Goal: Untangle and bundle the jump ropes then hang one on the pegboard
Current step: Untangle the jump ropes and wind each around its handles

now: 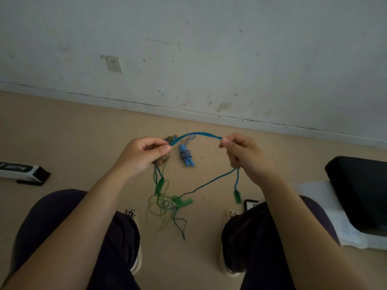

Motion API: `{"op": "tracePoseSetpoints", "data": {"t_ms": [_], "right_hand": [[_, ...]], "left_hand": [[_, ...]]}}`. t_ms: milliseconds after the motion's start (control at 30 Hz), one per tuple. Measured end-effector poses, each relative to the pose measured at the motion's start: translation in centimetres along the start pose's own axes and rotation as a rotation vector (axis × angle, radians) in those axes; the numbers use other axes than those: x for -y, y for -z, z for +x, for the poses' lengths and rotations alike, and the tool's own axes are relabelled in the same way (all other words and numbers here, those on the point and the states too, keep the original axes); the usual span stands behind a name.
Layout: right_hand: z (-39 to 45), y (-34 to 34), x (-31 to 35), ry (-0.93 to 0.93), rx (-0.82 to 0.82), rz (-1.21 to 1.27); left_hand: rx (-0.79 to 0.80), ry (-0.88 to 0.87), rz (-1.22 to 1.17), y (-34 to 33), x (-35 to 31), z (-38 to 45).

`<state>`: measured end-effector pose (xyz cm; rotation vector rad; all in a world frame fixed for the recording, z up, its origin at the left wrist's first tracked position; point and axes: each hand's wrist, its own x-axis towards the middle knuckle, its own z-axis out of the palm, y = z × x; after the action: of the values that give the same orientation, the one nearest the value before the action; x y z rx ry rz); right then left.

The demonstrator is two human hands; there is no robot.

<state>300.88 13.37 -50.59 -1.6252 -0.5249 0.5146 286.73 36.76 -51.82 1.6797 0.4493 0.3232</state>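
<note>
Head view looks down past your knees at a tan floor (83,143) that meets a scuffed white wall (209,49) along a dark baseline. Your left hand (142,155) pinches the blue-green rope (196,134) between thumb and forefinger, and your right hand (243,155) has its fingers curled round the same rope, pinching it at the top. Between the two hands the rope rises in a smooth arch, a round, braided-looking cord. From the right hand two strands drop: one ends in a frayed green tassel (237,196) hanging clear of the floor, the other runs slack down and left into a loose tangle (167,206) of thin green and teal loops between your shoes. Below the left hand, more strands hang into that same snarl.

Beyond the arch, on the floor, lies a bundled jump rope (186,155): blue handles side by side, wound round with blue-and-white striped cord, well apart from the tangle.

To your left a flat white-and-black box (23,171) lies near the frame edge. To your right sits a black cushion (360,189) on white cloth (318,206). A wall socket (114,63) sits low on the wall. Bare floor stretches from the bundle to the wall.
</note>
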Motion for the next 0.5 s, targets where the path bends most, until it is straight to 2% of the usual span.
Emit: {"op": "tracePoseSetpoints", "data": {"t_ms": [100, 233, 500], "right_hand": [[-0.3, -0.2, -0.1, 0.014, 0.010, -0.047], [-0.4, -0.5, -0.1, 0.003, 0.053, -0.025], [-0.6, -1.0, 0.0, 0.023, 0.088, -0.099]], "left_hand": [[-0.013, 0.030, 0.063, 0.0, 0.1, 0.3], [-0.063, -0.032, 0.219, -0.5, 0.0, 0.3], [-0.029, -0.015, 0.152, -1.1, 0.0, 0.4]]}}
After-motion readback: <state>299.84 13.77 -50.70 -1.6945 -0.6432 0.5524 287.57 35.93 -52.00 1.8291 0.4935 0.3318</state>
